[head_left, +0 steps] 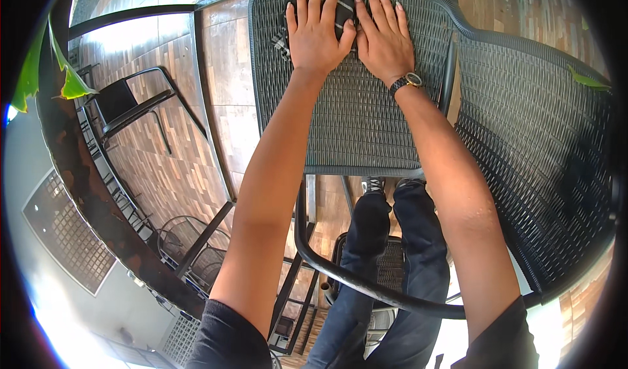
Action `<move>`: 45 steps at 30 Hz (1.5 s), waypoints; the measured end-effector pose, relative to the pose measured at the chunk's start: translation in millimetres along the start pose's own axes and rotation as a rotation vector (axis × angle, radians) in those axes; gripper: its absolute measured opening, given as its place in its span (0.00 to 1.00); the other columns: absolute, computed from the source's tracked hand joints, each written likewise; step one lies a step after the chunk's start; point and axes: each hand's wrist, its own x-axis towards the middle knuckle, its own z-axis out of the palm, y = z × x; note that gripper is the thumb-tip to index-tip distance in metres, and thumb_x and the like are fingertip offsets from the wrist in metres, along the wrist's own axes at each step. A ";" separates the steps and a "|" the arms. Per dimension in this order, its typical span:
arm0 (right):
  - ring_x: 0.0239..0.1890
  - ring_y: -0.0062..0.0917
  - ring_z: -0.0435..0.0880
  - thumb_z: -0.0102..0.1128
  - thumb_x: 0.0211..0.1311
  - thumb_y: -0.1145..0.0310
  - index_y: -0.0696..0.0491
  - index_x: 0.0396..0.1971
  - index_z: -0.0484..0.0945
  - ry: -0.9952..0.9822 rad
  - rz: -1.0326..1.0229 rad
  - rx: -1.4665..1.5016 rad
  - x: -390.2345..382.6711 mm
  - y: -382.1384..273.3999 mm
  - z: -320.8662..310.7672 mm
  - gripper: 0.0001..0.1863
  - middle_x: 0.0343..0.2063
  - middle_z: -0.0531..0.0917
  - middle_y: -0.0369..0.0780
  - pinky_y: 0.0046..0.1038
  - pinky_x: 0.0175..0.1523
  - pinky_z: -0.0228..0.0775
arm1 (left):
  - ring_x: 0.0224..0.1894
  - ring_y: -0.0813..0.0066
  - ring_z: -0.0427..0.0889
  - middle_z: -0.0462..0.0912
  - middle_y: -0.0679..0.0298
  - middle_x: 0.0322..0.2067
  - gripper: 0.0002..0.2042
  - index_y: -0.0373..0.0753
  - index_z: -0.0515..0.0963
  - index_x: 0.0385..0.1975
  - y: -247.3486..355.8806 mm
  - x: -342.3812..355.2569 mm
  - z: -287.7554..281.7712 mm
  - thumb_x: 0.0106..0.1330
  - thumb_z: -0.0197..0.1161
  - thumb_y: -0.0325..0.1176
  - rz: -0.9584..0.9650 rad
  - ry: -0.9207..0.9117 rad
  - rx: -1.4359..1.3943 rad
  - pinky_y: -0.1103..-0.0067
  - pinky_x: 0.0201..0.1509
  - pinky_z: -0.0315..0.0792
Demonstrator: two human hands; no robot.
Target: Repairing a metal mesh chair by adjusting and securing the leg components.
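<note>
Two bare hands lay side by side near the far edge of one dark woven chair seat (353,127). The left hand (316,34) rested flat, palm down, on one dark cloth (342,10), its four fingers slightly spread and the thumb reaching out toward the other hand. The cloth was bunched under the fingers at the seat's far edge, close to the far left corner, with a striped part showing beside the left hand's heel. The right hand (384,38) pressed flat on the woven surface just beside the left one, its fingers held close together and pointing toward the far edge; its thumb touched the cloth's edge. Neither hand pinched anything. One wristwatch (407,81) with a dark strap sat on the right wrist.

To the right of the seat rose the chair's woven back (536,146), framed by one curved dark tube (366,284) that swept under the near edge. Below the seat two legs in dark jeans (392,264) showed, with one shoe (373,185) clearly visible. On the wooden plank floor (190,159) to the left stood one more dark metal chair (127,104), and two green leaves (46,68) hung at the left rim.
</note>
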 end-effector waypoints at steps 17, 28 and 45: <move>0.76 0.29 0.58 0.49 0.70 0.61 0.45 0.68 0.69 0.014 0.001 0.013 -4.1 4.3 -9.8 0.27 0.73 0.63 0.35 0.41 0.80 0.44 | 0.74 0.47 0.59 0.63 0.53 0.72 0.30 0.44 0.70 0.67 7.1 5.9 -3.3 0.66 0.57 0.49 0.067 0.005 0.002 0.53 0.75 0.51; 0.76 0.30 0.57 0.49 0.70 0.61 0.45 0.68 0.70 0.037 -0.011 0.039 -14.1 7.3 5.7 0.27 0.73 0.63 0.36 0.42 0.80 0.44 | 0.75 0.46 0.57 0.63 0.52 0.72 0.29 0.43 0.69 0.68 12.7 -41.3 5.5 0.69 0.53 0.49 0.010 -0.040 -0.016 0.52 0.77 0.48; 0.72 0.45 0.63 0.56 0.67 0.65 0.53 0.68 0.66 0.223 0.065 0.237 -8.3 2.4 -39.9 0.30 0.68 0.67 0.48 0.50 0.76 0.51 | 0.78 0.51 0.50 0.54 0.47 0.75 0.27 0.33 0.59 0.73 40.7 -14.8 -29.8 0.77 0.39 0.38 -0.167 -0.085 -0.642 0.64 0.80 0.47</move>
